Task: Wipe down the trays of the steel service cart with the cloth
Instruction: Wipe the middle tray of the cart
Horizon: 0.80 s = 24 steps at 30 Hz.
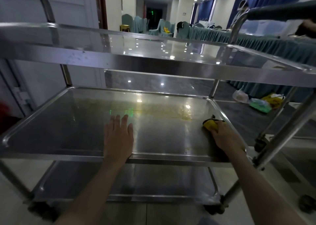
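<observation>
Room: a banquet hall is stretching out beyond my hands, with draped tables (256,36) and covered chairs (160,28) far ahead, and bags (259,101) lying on the floor past my right hand.
Cart: the steel service cart (153,65) is standing right in front of me, its top tray (171,53) above my hands, its bottom tray (153,182) below them.
Middle tray: my hands are both working on the middle tray (68,122).
Left hand: my left hand (118,137) is lying flat and released, fingers straight, pressing on the steel near the front rim; I judge this is steadying the cart.
Right hand: my right hand (224,136) is grasping the cloth (211,124), bunched so I can bear down on it.
Cloth: it is yellow with a dark edge, sitting under my right fingers by the tray's right rim.
Tray look: a yellowish smear (153,108) is running across the steel beyond both hands, so I judge this tray is not yet clean.
</observation>
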Motion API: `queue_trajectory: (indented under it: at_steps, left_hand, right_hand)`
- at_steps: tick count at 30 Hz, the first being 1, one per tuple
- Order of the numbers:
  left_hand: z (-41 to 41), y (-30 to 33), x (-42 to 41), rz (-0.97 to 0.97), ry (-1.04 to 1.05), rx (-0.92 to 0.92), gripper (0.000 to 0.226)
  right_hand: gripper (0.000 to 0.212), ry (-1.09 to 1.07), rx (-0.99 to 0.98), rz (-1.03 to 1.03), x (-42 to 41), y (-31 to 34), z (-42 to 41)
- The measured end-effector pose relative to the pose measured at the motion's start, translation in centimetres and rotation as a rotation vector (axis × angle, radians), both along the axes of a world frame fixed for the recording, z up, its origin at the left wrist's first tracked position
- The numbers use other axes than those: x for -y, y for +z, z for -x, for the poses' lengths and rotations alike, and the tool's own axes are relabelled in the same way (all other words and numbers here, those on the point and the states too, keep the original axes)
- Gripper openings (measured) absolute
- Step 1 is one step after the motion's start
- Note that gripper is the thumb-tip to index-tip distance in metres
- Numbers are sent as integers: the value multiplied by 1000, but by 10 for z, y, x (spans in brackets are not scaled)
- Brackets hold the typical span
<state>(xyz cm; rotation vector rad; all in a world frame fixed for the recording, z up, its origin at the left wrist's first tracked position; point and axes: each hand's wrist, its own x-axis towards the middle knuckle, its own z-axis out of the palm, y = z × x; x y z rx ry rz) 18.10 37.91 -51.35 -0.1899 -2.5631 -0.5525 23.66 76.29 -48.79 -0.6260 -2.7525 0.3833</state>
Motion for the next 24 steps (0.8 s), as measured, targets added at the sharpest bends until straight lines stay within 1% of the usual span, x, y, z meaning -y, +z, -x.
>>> queue_trajectory:
  at_steps: [3, 6, 8, 10, 13, 16, 18, 20, 24]
  left_hand:
    - [-2, 1, -1, 7, -16, 6, 46]
    - [-2, 2, -1, 13, -31, 7, 49]
    - [-2, 3, -1, 11, -42, 2, 53]
    - [-3, 3, -1, 4, -53, -6, 51]
    - [-4, 4, 2, 9, -64, -20, 43]
    - [-5, 5, 2, 1, -75, -29, 43]
    - [-4, 3, 3, -3, -68, -19, 44]
    - [0, -1, 4, -3, -58, -2, 47]
    - [5, -4, 5, -21, -51, 39, 53]
  right_hand:
    - [41, -3, -14, -84, 18, -2, 5]
    - [33, 165, -39, -62, 61, -6, 21]
    - [35, 306, -56, -89, 104, -10, 32]
    - [39, 422, -74, -120, 150, -10, 37]
    - [41, 505, -90, -130, 184, -9, 39]
    - [41, 531, -36, -61, 171, -7, 42]
    - [42, 504, -16, -47, 148, -5, 42]
    - [44, 432, -26, -44, 118, -4, 41]
    - [47, 235, 17, 26, 40, 0, 29]
